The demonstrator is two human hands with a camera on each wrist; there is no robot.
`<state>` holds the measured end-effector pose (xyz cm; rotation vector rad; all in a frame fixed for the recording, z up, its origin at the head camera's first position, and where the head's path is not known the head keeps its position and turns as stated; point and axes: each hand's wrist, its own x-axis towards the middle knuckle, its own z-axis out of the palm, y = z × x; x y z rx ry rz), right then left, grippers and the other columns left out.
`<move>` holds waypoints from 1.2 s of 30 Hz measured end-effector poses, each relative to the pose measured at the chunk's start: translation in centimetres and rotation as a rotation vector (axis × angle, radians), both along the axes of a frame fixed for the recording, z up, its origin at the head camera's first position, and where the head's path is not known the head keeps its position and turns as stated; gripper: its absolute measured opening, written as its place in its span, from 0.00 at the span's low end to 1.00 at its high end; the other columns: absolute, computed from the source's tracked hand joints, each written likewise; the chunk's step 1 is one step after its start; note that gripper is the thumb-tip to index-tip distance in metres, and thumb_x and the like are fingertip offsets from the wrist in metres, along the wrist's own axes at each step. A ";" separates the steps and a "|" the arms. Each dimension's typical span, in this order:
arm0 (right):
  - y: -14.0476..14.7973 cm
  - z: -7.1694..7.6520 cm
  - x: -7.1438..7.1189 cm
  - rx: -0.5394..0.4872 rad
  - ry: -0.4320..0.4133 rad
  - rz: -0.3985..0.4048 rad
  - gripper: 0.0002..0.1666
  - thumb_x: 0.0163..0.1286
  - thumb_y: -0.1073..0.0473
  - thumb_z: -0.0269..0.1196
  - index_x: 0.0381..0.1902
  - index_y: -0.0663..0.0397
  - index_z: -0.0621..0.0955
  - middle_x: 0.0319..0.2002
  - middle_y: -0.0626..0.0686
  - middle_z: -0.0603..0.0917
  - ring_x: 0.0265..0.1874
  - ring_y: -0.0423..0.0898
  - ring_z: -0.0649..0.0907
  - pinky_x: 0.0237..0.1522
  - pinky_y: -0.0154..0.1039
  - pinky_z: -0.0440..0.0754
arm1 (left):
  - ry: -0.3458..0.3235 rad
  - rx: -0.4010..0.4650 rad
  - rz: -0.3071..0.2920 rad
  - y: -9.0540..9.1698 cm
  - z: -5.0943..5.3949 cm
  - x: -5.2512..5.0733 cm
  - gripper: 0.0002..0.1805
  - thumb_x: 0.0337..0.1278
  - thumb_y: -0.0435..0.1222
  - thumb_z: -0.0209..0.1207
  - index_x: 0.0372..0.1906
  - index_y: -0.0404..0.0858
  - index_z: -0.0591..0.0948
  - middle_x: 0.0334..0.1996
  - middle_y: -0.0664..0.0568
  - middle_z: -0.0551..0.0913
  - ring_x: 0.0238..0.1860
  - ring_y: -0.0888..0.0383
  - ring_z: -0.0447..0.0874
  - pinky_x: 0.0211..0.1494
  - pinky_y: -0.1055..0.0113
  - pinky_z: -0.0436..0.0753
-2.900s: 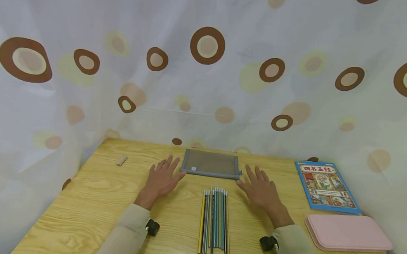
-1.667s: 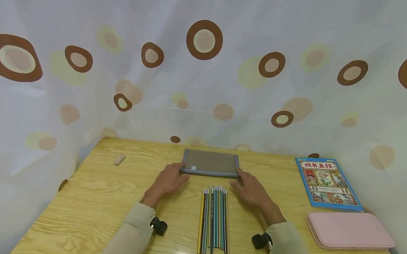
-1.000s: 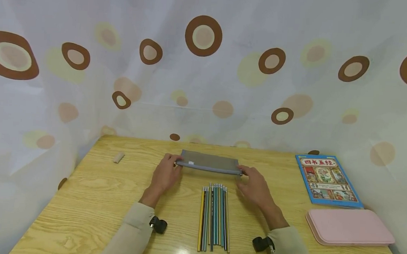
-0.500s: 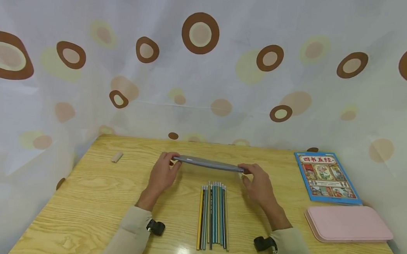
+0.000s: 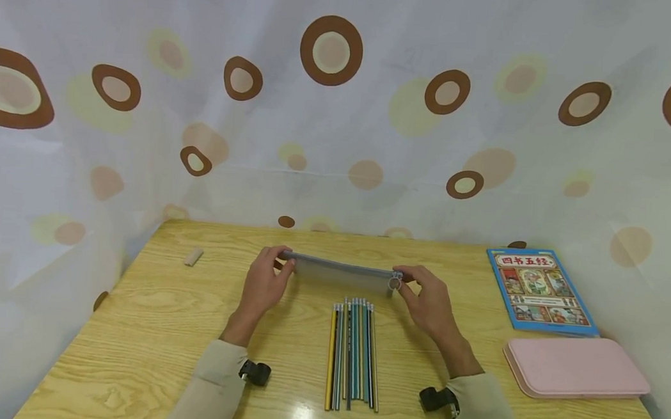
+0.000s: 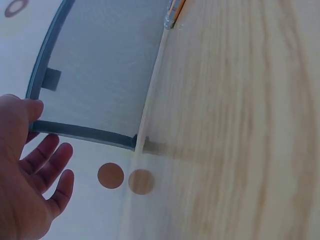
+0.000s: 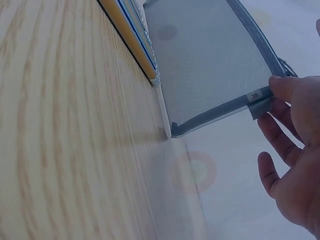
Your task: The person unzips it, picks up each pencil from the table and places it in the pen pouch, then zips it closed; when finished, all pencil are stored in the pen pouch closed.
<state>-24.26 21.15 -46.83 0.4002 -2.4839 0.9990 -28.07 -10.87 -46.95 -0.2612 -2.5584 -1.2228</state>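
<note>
left grip (image 5: 264, 281) and right grip (image 5: 429, 300), both stretched forward, pinch the grey pouch (image 5: 340, 274) by its upper corners.

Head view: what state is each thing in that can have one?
Grey mesh pouch, held up on edge; zip state unclear.
Left hand, fingers pinching one pouch corner.
Right hand, fingers pinching another corner.
Pencils, lying side by side.
Book, closed, cover up.
Pink case, closed, lying flat.
Small block, lying on the table.
</note>
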 end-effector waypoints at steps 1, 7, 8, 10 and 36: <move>0.0 0.0 0.0 -0.006 0.002 -0.002 0.18 0.65 0.60 0.64 0.53 0.51 0.81 0.42 0.53 0.83 0.43 0.51 0.82 0.48 0.55 0.78 | -0.005 0.001 0.006 0.0 0.1 0.0 0.17 0.68 0.43 0.54 0.56 0.41 0.76 0.48 0.47 0.78 0.44 0.51 0.80 0.43 0.58 0.80; 0.0 0.0 -0.2 -0.036 0.065 0.010 0.18 0.63 0.61 0.66 0.52 0.52 0.82 0.40 0.52 0.84 0.40 0.50 0.83 0.46 0.55 0.78 | 0.105 -0.039 0.101 0.8 0.9 0.2 0.20 0.62 0.41 0.58 0.57 0.40 0.74 0.49 0.46 0.74 0.45 0.48 0.77 0.43 0.57 0.78; 0.0 0.0 -0.2 -0.037 0.077 0.015 0.18 0.63 0.61 0.66 0.51 0.52 0.82 0.40 0.52 0.85 0.40 0.50 0.83 0.45 0.54 0.79 | 0.165 -0.056 0.111 1.1 1.1 0.4 0.19 0.61 0.40 0.60 0.56 0.39 0.75 0.48 0.45 0.74 0.44 0.47 0.77 0.42 0.57 0.78; 0.0 0.0 -0.1 -0.036 0.097 0.020 0.18 0.62 0.62 0.67 0.51 0.52 0.83 0.41 0.51 0.85 0.39 0.48 0.83 0.42 0.52 0.79 | 0.295 -0.106 0.104 1.9 1.4 0.7 0.17 0.59 0.38 0.61 0.51 0.38 0.77 0.45 0.45 0.76 0.40 0.48 0.78 0.41 0.56 0.78; -0.6 -0.4 -0.4 -0.035 0.244 0.114 0.18 0.59 0.65 0.69 0.49 0.54 0.84 0.39 0.50 0.85 0.36 0.49 0.82 0.37 0.38 0.79 | 0.763 -0.509 -0.209 11.8 2.1 3.1 0.11 0.51 0.46 0.68 0.38 0.49 0.83 0.36 0.56 0.81 0.32 0.61 0.81 0.33 0.65 0.79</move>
